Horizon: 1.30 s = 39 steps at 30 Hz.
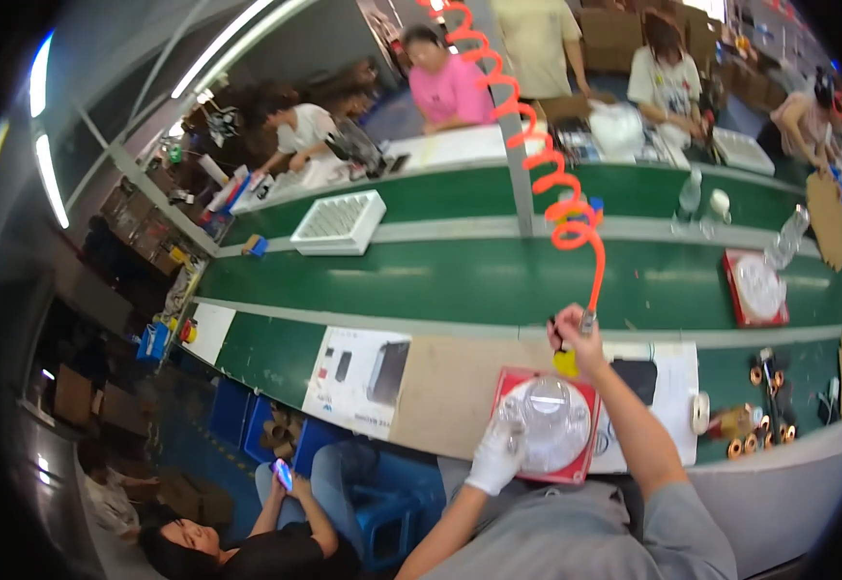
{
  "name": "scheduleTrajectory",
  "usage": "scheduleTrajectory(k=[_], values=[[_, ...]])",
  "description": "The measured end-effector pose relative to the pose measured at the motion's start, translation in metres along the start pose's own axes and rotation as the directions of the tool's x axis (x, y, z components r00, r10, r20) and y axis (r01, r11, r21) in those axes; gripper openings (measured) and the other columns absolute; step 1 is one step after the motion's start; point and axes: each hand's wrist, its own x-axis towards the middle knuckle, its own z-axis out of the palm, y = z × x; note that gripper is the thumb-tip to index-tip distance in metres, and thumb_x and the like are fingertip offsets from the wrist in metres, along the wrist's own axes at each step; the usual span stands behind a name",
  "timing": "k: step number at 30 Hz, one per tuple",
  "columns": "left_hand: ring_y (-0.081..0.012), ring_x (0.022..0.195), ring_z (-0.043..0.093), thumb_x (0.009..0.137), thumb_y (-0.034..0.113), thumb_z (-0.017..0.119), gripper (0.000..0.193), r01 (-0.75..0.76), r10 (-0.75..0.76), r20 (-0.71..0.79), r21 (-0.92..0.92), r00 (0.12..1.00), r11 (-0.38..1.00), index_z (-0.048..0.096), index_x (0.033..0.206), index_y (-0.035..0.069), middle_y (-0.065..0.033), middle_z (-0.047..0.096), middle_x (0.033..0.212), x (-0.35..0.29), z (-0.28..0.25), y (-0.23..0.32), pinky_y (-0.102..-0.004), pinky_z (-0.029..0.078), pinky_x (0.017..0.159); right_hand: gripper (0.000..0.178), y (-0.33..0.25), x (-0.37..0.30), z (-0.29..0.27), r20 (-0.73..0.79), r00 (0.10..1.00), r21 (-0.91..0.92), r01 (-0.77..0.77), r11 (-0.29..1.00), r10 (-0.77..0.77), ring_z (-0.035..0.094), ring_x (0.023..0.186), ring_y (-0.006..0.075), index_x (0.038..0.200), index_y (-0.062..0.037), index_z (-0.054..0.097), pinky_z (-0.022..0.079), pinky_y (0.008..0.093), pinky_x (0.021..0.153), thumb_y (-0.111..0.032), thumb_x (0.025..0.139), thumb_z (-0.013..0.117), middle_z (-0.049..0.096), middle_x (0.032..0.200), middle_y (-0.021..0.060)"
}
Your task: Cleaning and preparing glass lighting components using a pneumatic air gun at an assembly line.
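My right hand (578, 338) is bare and wrapped round an air blow gun (588, 322) at the end of an orange coiled hose (576, 235). A yellow part (565, 362) shows just below the fist. Near the table's front edge lies a red square base (576, 473) with a clear round cover (549, 425) on it. My left hand (494, 460), in a white glove, grips the left side of this covered unit, its fingers bent over the edge. The right hand is raised above the unit's far right corner, apart from the cover.
Brown cardboard (445, 387) and a printed white sheet (355, 380) lie to the left. Copper-coloured round parts (759, 422) are at the right. Across the green belt (421, 275) sit a white tray (339, 222) and another red unit (757, 288). A seated person (266, 541) holds a phone at lower left.
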Motion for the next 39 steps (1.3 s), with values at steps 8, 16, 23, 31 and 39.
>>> scheduleTrajectory(k=[8, 16, 23, 31, 39], values=[[-0.0339, 0.124, 0.048, 0.080, 0.016, 0.069, 0.051, -0.120, 0.115, -0.035, -0.266, 0.993, 0.956, 0.052, 0.127, 0.005, -0.0193, 0.047, 0.135, -0.010, -0.020, -0.016, -0.0400, 0.039, 0.104, 0.005, -0.037, -0.020, -0.011, 0.022, 0.999, -0.228, 0.044, 0.973, -0.040, 0.053, 0.064, 0.0105, 0.089, -0.0037, 0.053, 0.044, 0.0254, 0.057, -0.008, 0.090, 0.056, 0.060, 0.079, 0.0058], [-0.0391, 0.108, 0.055, 0.085, 0.032, 0.061, 0.050, 0.286, -0.283, -0.051, 0.060, 0.958, 0.956, 0.051, 0.125, 0.004, -0.0222, 0.056, 0.118, -0.037, -0.003, -0.087, -0.0436, 0.046, 0.091, 0.006, -0.073, -0.132, -0.036, -0.343, 0.926, -0.238, 0.078, 0.968, -0.159, 0.054, 0.066, 0.0134, 0.093, -0.0026, 0.051, 0.044, 0.0259, 0.063, -0.008, 0.090, 0.053, 0.060, 0.087, 0.0101], [-0.0425, 0.088, 0.061, 0.086, 0.025, 0.057, 0.031, 0.275, -0.323, 0.083, 0.355, 0.943, 0.894, 0.054, 0.108, 0.004, -0.0218, 0.059, 0.102, -0.037, 0.002, -0.078, -0.0515, 0.050, 0.076, 0.002, -0.056, -0.186, -0.007, -0.372, 0.902, -0.322, 0.096, 0.942, -0.219, 0.052, 0.065, 0.0094, 0.091, -0.0010, 0.051, 0.043, 0.0233, 0.063, 0.000, 0.089, 0.051, 0.060, 0.085, 0.0089], [-0.0464, 0.092, 0.058, 0.088, 0.016, 0.049, 0.025, 0.224, -0.275, 0.076, 0.396, 0.959, 0.891, 0.050, 0.107, -0.001, -0.0283, 0.056, 0.106, -0.030, 0.009, -0.066, -0.0529, 0.049, 0.080, 0.009, -0.053, -0.205, -0.001, -0.486, 0.862, -0.352, -0.045, 0.935, -0.141, 0.050, 0.060, 0.0098, 0.084, -0.0070, 0.051, 0.041, 0.0254, 0.056, -0.009, 0.091, 0.056, 0.054, 0.069, 0.0022], [-0.0381, 0.088, 0.061, 0.085, 0.017, 0.058, 0.040, 0.128, -0.163, 0.106, 0.281, 0.981, 0.951, 0.052, 0.119, -0.001, -0.0244, 0.060, 0.103, -0.038, 0.007, -0.099, -0.0429, 0.049, 0.081, 0.005, -0.079, -0.227, 0.012, -0.324, 0.946, -0.108, -0.032, 0.994, -0.004, 0.054, 0.073, 0.0127, 0.093, -0.0011, 0.052, 0.045, 0.0272, 0.070, -0.006, 0.090, 0.052, 0.061, 0.094, 0.0124]])
